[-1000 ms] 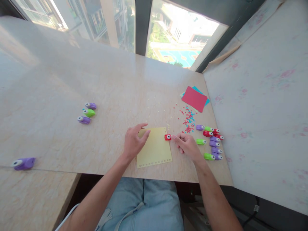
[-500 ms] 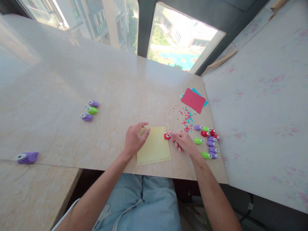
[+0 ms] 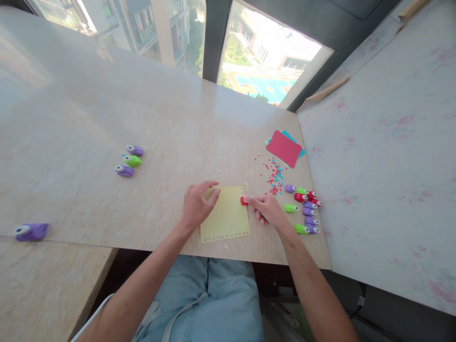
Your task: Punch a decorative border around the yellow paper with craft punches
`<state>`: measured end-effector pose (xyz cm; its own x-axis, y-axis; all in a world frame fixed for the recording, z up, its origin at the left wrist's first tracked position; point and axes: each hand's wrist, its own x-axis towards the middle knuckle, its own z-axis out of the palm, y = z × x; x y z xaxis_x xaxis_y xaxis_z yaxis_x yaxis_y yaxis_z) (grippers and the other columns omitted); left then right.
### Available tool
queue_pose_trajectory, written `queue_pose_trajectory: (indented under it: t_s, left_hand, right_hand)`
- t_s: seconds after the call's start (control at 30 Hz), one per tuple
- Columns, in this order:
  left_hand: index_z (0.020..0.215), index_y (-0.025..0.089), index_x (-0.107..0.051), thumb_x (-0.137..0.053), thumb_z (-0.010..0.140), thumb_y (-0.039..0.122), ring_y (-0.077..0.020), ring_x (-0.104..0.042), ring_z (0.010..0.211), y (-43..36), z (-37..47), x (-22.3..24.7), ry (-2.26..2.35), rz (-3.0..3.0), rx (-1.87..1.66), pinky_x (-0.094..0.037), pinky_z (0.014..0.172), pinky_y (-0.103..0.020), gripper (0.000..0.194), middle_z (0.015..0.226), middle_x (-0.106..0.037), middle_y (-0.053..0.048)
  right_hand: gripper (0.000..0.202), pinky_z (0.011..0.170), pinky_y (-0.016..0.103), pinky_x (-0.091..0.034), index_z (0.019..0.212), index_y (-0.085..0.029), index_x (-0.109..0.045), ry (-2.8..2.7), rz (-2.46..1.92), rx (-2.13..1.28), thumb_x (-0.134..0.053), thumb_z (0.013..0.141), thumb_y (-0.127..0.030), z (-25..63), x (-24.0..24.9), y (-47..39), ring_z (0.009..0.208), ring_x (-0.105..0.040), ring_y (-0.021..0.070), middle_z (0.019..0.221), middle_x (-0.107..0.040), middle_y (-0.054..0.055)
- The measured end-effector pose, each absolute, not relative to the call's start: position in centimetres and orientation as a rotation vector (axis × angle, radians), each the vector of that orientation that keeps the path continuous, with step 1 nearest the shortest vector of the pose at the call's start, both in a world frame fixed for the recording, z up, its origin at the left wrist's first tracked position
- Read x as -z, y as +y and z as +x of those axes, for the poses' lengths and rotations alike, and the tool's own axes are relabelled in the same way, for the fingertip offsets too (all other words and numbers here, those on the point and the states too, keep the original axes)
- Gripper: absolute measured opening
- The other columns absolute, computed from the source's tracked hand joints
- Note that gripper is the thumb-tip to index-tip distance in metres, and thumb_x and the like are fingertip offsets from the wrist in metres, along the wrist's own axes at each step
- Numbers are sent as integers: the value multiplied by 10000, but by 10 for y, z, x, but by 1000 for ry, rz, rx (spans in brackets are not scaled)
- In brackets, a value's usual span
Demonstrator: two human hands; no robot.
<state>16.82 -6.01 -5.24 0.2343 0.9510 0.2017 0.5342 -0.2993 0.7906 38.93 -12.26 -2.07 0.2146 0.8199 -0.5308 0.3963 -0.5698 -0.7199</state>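
A yellow sheet of paper (image 3: 225,213) lies on the table, with a row of small punched holes along its near edge. At its right edge, near the far corner, sits a small red craft punch (image 3: 243,201). My right hand (image 3: 265,209) grips that punch, the thumb over its white button and the other fingers curled. Over the sheet's left edge rests my left hand (image 3: 199,203), thumb and forefinger apart with nothing between them. The fingers hide the sheet's far left corner.
Several purple, green and red craft punches (image 3: 309,213) cluster at the right by the wall. Red and blue paper confetti (image 3: 275,178) is scattered before stacked coloured cards (image 3: 284,148). Three punches (image 3: 132,161) stand left; a purple one (image 3: 33,232) lies farther left.
My right thumb has moved onto the top of the red punch, covering its white button. My left hand has stayed over the sheet. The whole view has shifted slightly.
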Motion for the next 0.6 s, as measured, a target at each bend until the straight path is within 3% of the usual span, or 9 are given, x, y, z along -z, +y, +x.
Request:
queue_pose_trajectory:
  t_s: [0.37,0.6]
  left_hand:
    - [958,220,-687,-604,862,261,-214,-673,879,-61,168,53,1342,1931,-903,-439,853,-377,134,960,-752,-30]
    - [952,216,-685,-608,867,244,-204,-675,875,-61,168,54,1315,1940,-905,-431,853,-371,118,954,-751,-25]
  right_hand:
    - [556,321,184,-277,489,-198,-475,-1290,-2096,-1264,-548,819,-640,390,21,-123,258,-398,75,297,-436,-37]
    - [566,325,193,-299,470,-205,-462,-1342,-2131,-1254,-534,824,-640,393,25,-120,266,-442,100,288,-448,-19]
